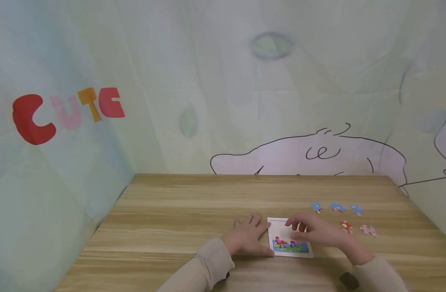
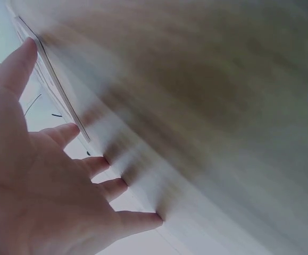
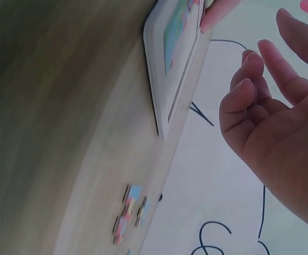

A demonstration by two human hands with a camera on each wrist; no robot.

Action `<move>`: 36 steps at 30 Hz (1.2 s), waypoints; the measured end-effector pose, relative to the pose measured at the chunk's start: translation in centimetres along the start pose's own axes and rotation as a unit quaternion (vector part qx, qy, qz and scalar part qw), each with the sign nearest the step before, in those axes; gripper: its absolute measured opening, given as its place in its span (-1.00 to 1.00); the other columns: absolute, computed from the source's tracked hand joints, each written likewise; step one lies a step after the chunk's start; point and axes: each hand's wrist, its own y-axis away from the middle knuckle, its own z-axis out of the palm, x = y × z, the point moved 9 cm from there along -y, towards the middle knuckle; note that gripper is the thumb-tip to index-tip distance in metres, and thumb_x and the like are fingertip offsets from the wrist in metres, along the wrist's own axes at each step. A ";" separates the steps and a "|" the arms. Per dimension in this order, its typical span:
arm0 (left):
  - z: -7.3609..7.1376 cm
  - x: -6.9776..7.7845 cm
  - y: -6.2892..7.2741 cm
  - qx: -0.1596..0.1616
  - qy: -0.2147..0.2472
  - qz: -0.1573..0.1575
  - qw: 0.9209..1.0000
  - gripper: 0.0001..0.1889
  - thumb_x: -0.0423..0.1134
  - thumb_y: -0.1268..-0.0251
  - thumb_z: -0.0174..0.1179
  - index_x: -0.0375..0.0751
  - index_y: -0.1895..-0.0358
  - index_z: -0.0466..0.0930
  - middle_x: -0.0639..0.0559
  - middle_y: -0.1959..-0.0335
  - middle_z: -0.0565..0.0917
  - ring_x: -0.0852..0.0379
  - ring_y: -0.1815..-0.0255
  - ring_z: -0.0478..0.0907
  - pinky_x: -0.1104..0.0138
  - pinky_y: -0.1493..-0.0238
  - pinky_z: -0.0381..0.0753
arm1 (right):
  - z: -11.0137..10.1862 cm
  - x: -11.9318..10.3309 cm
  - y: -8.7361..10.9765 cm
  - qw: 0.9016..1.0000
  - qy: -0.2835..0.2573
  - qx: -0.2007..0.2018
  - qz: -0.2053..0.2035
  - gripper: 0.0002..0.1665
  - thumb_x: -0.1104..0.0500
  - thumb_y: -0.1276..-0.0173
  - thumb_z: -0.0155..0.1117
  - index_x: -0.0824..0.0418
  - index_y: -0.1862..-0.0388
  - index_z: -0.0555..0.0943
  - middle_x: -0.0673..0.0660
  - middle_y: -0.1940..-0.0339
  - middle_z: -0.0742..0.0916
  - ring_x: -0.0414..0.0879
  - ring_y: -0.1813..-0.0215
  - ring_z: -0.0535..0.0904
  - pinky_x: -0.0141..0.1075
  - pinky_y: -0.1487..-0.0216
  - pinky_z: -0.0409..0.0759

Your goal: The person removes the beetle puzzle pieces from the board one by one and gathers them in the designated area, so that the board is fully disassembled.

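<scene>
A white-framed jigsaw board lies flat on the table, its lower part filled with a colourful picture and its upper part plain white. My left hand rests at the board's left edge with fingers spread, thumb and index finger touching the frame. Over the right side of the board hovers my right hand. In the right wrist view its thumb and index finger stand apart, the other fingers bend loosely, and nothing shows between them. The right hand hides part of the board in the head view.
Several loose jigsaw pieces lie right of the board: blue ones in a back row, a red and yellow piece and a pink piece nearer. The wooden table meets a printed cloth backdrop behind.
</scene>
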 end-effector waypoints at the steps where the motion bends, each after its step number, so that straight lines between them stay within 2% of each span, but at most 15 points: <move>1: 0.0 0.0 0.0 0.002 -0.002 0.001 1.000 -0.10 0.43 -0.06 0.16 0.16 -0.48 0.18 -0.03 -0.55 0.08 -0.15 -0.55 -0.05 -0.29 -0.38 -0.09 | 0.2 -0.1 -0.1 1.000 0.000 -0.002 -0.004 -0.62 0.10 -0.36 0.27 0.30 -0.04 0.54 0.00 0.21 0.59 -0.28 0.23 0.46 -0.37 0.22 0.53; 15: -0.1 0.2 0.1 0.006 -0.007 0.004 1.000 -0.11 0.41 -0.06 0.18 0.17 -0.47 0.21 -0.05 -0.54 0.10 -0.16 -0.55 -0.05 -0.31 -0.36 -0.07 | 2.7 -0.5 -1.4 1.000 0.001 -0.013 0.017 -0.61 0.11 -0.21 0.41 0.24 0.03 0.56 -0.02 0.25 0.62 -0.28 0.29 0.50 -0.37 0.25 0.51; 22: -0.2 0.2 0.1 0.007 -0.013 0.004 1.000 -0.11 0.41 -0.06 0.17 0.16 -0.47 0.19 -0.05 -0.54 0.10 -0.16 -0.55 -0.05 -0.31 -0.36 -0.05 | 3.3 -0.2 -1.9 0.999 -0.019 -0.033 0.018 -0.60 0.15 -0.20 0.42 0.29 0.04 0.55 0.01 0.25 0.61 -0.30 0.31 0.50 -0.37 0.22 0.50; 31: -0.1 0.1 0.1 0.003 -0.005 0.003 1.000 -0.11 0.41 -0.07 0.17 0.16 -0.48 0.19 -0.06 -0.54 0.08 -0.16 -0.55 -0.06 -0.31 -0.37 -0.08 | 3.9 0.6 -2.2 0.997 -0.033 -0.052 0.054 -0.57 0.20 -0.15 0.44 0.28 0.02 0.54 0.00 0.24 0.59 -0.24 0.25 0.52 -0.36 0.16 0.49; 36: -0.1 0.1 0.0 0.004 -0.004 0.006 1.000 -0.11 0.41 -0.09 0.15 0.15 -0.49 0.18 -0.07 -0.55 0.07 -0.17 -0.55 -0.06 -0.31 -0.37 -0.08 | 4.1 0.3 -2.3 0.997 -0.036 -0.054 0.049 -0.58 0.26 -0.10 0.46 0.30 0.06 0.56 0.00 0.28 0.58 -0.24 0.28 0.48 -0.38 0.21 0.48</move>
